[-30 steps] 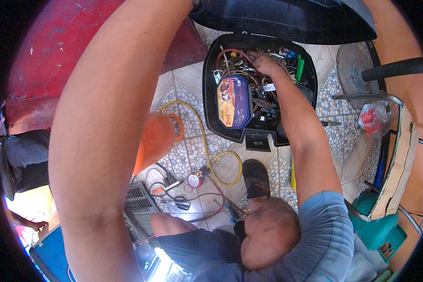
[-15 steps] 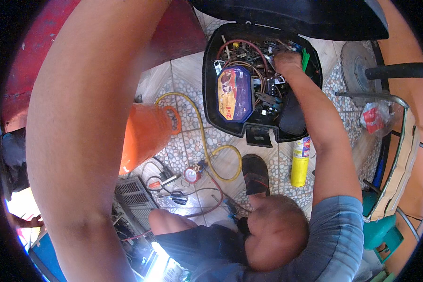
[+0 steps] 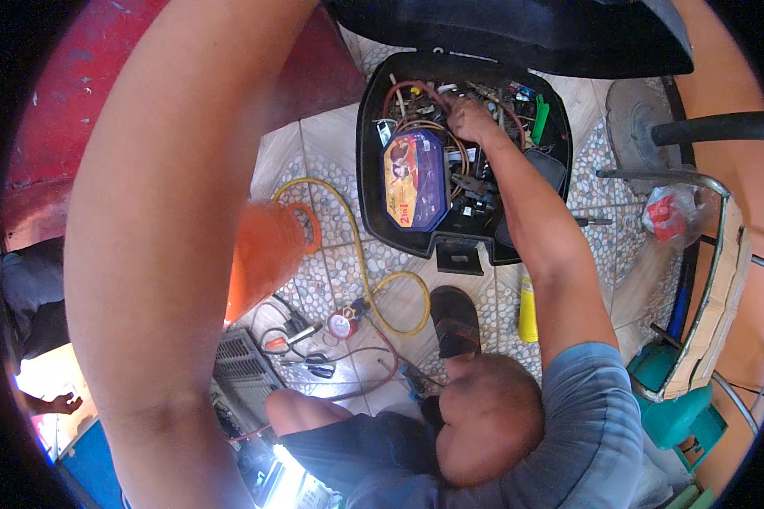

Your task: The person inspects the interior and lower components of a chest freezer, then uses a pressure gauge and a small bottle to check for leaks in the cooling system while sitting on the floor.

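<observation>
My right hand (image 3: 474,119) reaches down into an open black case (image 3: 369,161) heaped with tools and small parts. Its fingers lie among them beside a reddish hose (image 3: 414,85); the fingertips are lost in the clutter. Thin copper-coloured tubing (image 3: 460,151) loops just below the hand. A purple box with a yellow picture panel (image 3: 416,180) fills the case's left side. Pliers (image 3: 471,184) lie between that box and my forearm, and a bright green strip (image 3: 540,119) stands at the right. My left arm rises close across the left of the view, its hand beyond the upper edge.
The black lid (image 3: 518,38) hangs above the case. Below are an orange cylinder (image 3: 263,254), a yellow hose (image 3: 361,246), a round gauge (image 3: 342,324) and a yellow can (image 3: 528,310). At right stands a metal-framed chair (image 3: 713,322). Another person's hand (image 3: 58,405) shows at far left.
My right hand has moved left within the case, toward the reddish hose. The green strip and a dark shaft right of the case are now uncovered; my forearm hides more of the yellow can.
</observation>
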### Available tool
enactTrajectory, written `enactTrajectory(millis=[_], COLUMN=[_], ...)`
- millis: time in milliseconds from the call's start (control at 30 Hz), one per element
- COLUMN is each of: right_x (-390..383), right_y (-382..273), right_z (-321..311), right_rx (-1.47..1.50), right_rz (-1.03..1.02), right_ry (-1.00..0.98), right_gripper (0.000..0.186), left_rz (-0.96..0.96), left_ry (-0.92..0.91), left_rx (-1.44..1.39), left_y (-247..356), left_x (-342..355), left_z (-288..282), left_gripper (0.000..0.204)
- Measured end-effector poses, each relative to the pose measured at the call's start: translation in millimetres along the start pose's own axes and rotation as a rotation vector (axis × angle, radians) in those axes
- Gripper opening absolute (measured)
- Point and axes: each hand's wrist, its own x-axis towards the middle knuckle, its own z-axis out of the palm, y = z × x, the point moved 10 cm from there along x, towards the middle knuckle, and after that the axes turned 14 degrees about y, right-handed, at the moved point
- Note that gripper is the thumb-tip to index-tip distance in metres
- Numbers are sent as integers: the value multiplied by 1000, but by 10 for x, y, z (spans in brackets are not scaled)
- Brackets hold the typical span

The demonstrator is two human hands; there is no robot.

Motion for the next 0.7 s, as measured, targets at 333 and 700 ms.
enactTrajectory(millis=[333,700], right_x=[93,-322], right_y=[286,526], right_z=[-347,-352], right_rx=[247,-122], right_rz=[199,296], right_ry=[42,-38], right_gripper=[42,32], left_rz=[16,-16], left_ry=[29,22], left_rx=[27,-5], left_y=[-6,-4], left_x=[66,23], left_z=[-39,-59], left_gripper=[68,66])
